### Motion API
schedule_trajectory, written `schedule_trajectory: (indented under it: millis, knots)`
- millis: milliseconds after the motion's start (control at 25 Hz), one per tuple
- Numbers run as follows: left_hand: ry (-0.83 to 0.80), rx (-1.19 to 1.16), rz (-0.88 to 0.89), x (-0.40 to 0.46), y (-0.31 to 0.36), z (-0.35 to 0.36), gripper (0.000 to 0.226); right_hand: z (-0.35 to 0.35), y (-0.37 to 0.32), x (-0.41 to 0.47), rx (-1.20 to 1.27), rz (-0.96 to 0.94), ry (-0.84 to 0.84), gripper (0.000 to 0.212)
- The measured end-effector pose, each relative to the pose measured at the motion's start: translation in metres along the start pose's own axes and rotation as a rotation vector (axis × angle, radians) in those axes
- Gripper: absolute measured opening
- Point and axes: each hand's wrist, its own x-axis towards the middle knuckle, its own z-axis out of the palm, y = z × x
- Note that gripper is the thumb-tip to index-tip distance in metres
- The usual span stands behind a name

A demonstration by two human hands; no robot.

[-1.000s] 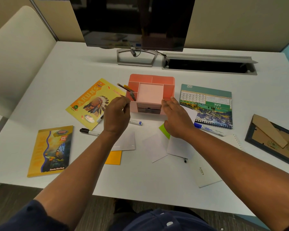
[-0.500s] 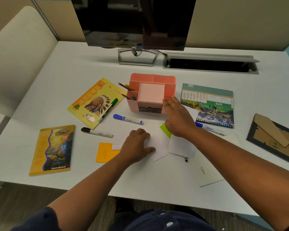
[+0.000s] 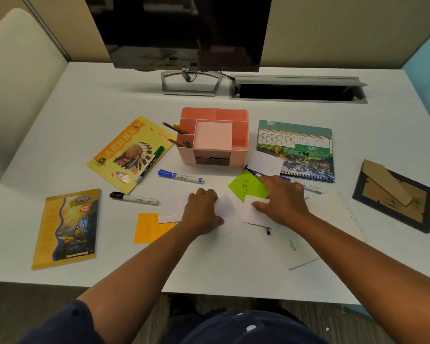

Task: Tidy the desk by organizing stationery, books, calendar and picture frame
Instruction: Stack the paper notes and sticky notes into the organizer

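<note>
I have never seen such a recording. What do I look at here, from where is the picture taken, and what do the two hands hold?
There is no machine here. A person wears a camera on the head, which looks forward and down, so you see their own two arms over a white desk. In the middle stands a pink organizer with pencils in it. To its left lie two yellow books and three markers: green, blue, black. To its right lie a June calendar and a picture frame, face down. Loose notes lie in front: orange, green and white. The left hand and the right hand rest on white notes. Whether either has a real grip on a paper, I cannot tell.
</note>
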Motion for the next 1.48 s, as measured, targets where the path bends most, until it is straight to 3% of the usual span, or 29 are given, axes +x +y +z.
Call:
schedule_trajectory:
  millis: [120, 280, 480, 640, 760, 920, 1200, 1360, 1480]
  knots:
    - [-0.005, 0.037, -0.001, -0.001, 0.003, -0.002, 0.066, 0.008, 0.010, -0.008, 0.022, 0.011, -0.077, 0.075]
    - [-0.003, -0.019, -0.033, -0.005, 0.003, 0.000, 0.061, 0.015, 0.017, -0.009, 0.226, 0.025, -0.087, 0.066]
    - [0.013, -0.102, -0.042, -0.012, 0.003, 0.002, 0.058, 0.015, 0.020, -0.011, 0.360, 0.014, -0.044, 0.027]
    - [0.114, -0.248, -0.006, -0.014, -0.004, -0.002, 0.029, 0.006, 0.018, -0.013, 0.780, 0.079, -0.052, 0.016]
    - [0.191, -0.386, -0.008, -0.019, 0.000, -0.011, 0.027, -0.003, 0.005, -0.018, 1.022, 0.074, -0.105, 0.009]
    - [0.126, -0.686, 0.028, -0.024, 0.007, -0.023, 0.027, 0.005, -0.017, -0.022, 1.028, 0.052, -0.028, 0.008]
    - [-0.057, -0.903, -0.025, -0.034, 0.013, -0.021, 0.023, 0.016, -0.041, -0.031, 0.954, 0.073, 0.003, 0.011]
    - [0.011, -0.769, 0.000, -0.039, 0.014, -0.016, 0.018, 0.020, -0.050, -0.037, 0.971, 0.072, -0.003, 0.014]
    - [0.074, -0.741, -0.001, -0.040, 0.010, -0.016, 0.016, 0.018, -0.051, -0.037, 0.989, 0.026, -0.115, 0.015]
